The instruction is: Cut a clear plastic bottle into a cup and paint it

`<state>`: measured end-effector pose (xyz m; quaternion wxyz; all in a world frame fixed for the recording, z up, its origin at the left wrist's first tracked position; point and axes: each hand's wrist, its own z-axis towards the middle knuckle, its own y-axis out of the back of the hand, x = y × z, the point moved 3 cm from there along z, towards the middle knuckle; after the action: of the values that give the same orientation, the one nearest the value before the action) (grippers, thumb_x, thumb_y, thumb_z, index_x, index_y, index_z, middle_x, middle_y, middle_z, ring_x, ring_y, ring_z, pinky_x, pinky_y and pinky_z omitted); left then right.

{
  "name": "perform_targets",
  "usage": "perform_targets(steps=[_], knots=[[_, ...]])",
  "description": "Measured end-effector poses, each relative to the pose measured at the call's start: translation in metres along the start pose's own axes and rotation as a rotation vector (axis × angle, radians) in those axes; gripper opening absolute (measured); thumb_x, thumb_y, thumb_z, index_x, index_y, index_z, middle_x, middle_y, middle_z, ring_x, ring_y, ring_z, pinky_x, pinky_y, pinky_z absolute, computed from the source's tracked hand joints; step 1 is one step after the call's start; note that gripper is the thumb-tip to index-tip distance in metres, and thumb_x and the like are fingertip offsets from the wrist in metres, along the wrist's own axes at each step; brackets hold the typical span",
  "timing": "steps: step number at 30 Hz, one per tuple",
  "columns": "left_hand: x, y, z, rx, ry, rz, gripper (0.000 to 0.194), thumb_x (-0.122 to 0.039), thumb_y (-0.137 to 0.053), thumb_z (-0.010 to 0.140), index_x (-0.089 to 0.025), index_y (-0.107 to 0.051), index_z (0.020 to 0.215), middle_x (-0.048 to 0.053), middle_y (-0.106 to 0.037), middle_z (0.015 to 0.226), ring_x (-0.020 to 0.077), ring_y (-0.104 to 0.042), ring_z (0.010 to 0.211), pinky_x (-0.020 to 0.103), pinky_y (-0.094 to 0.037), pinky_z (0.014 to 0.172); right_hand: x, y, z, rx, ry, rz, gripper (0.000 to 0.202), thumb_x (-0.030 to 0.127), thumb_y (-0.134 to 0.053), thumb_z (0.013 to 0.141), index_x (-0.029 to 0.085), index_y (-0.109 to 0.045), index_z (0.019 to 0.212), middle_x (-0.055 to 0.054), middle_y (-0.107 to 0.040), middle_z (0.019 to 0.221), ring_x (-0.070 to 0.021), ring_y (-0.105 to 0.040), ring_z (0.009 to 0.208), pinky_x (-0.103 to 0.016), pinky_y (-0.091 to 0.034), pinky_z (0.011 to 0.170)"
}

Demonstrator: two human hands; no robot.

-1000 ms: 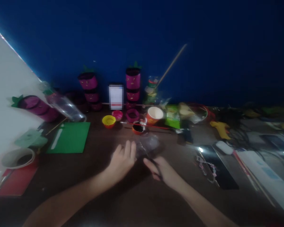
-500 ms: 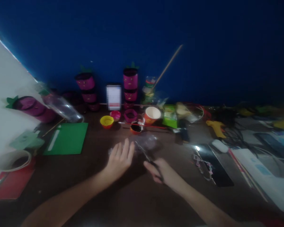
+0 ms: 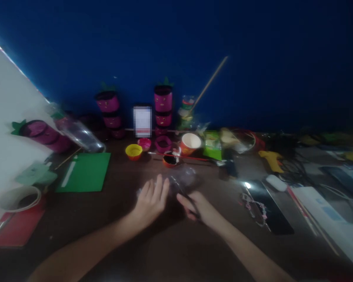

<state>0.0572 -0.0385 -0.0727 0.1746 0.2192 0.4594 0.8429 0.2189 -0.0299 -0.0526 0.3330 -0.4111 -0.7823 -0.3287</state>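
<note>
On the table (image 3: 120, 254), dark-filled cup (image 3: 170, 164), right grip (image 3: 202, 208) around scissors (image 3: 190, 199), left grip (image 3: 151, 200) released over clear plastic (image 3: 188, 176)

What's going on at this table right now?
A person's right hand holds dark-handled metal scissors, blades pointing forward toward thin clear plastic on the dark brown table. Their left hand lies over the plastic's near left part, fingers extended. Blur hides whether the blades are cutting. Beyond the hands, a small round yellow cup and an orange-and-white paper cup stand upright, with a thin red paintbrush lying nearby.
</note>
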Motion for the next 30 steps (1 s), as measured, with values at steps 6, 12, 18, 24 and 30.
perform_targets(steps=[6,12,18,24,30], knots=[[0.001,0.002,0.001,-0.01,0.003,0.022,0.045,-0.012,-0.051,0.083,-0.012,-0.049,0.128,0.017,-0.059,0.125,0.0266,-0.065,0.099,0.039,-0.049,0.088,-0.001,0.0,-0.003,-0.028,0.011,-0.034,0.058,0.073,-0.05,0.069,0.02,-0.039,0.047,0.005,-0.037,0.034,-0.0064,-0.034,0.033,-0.023,-0.023,0.04],[0.01,0.015,0.011,0.064,0.011,-0.095,0.041,-0.027,-0.058,0.083,-0.016,-0.052,0.123,0.017,-0.06,0.122,0.0261,-0.064,0.095,0.039,-0.048,0.084,-0.009,0.002,-0.006,-0.056,0.009,-0.079,0.059,0.074,-0.05,0.067,0.02,-0.039,0.047,0.005,-0.038,0.034,-0.007,-0.035,0.034,-0.024,-0.024,0.042],[0.027,0.009,0.022,0.262,0.266,-0.282,0.068,-0.055,-0.055,0.079,-0.005,-0.046,0.124,0.019,-0.063,0.109,0.0264,-0.065,0.086,0.034,-0.05,0.068,-0.017,-0.008,-0.007,-0.032,-0.006,-0.022,0.061,0.077,-0.05,0.063,0.02,-0.038,0.049,0.006,-0.036,0.037,-0.0058,-0.034,0.036,-0.022,-0.021,0.041],[0.021,0.006,0.023,0.322,0.203,-0.236,0.057,-0.049,-0.06,0.078,-0.008,-0.051,0.117,0.013,-0.066,0.098,0.0228,-0.065,0.077,0.032,-0.048,0.065,-0.023,-0.007,-0.002,0.02,-0.034,-0.011,0.061,0.076,-0.046,0.068,0.017,-0.047,0.051,0.003,-0.043,0.036,-0.0061,-0.036,0.035,-0.021,-0.024,0.04],[0.02,0.005,0.021,0.256,0.184,-0.249,0.058,-0.046,-0.064,0.076,-0.008,-0.05,0.117,0.014,-0.067,0.1,0.0228,-0.066,0.081,0.033,-0.049,0.07,-0.015,-0.004,-0.003,0.007,-0.014,-0.048,0.06,0.074,-0.046,0.07,0.018,-0.044,0.048,0.004,-0.041,0.035,-0.0059,-0.036,0.034,-0.021,-0.026,0.041]])
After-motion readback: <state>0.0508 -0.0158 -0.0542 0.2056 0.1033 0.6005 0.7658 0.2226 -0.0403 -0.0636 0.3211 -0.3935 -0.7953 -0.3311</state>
